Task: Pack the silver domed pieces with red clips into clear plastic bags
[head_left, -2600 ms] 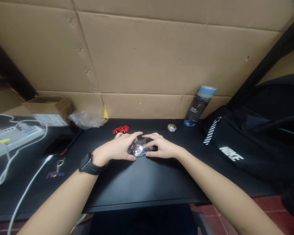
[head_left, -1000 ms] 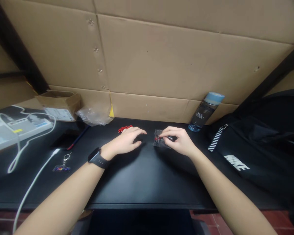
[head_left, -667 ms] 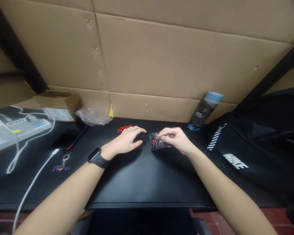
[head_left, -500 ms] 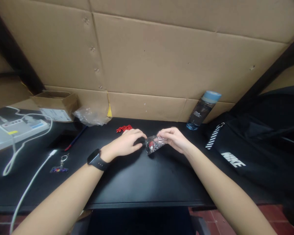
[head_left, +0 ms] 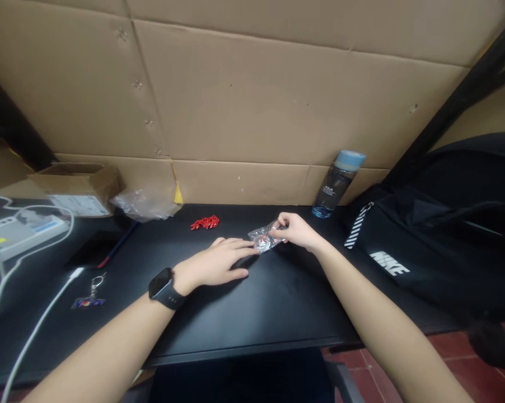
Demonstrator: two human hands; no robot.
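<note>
Over a black desk (head_left: 252, 319), the right hand (head_left: 295, 229) is pinching the right end of a clear plastic packet (head_left: 262, 243), while the left hand (head_left: 219, 262) is resting fingertips against its left edge, probably steadying it. The left palm is facing down, thumb spread, gripping nothing.

"Anything hidden?"
"The right hand (head_left: 298, 229) covers the two-o'clock end of the clear packet (head_left: 261, 243)."
"Cut off?"
"The backpack (head_left: 437, 224), at three o'clock; the power strip (head_left: 26, 236), at nine."
"Blurred?"
"Markings on the keychain (head_left: 88, 303), at eight."
</note>
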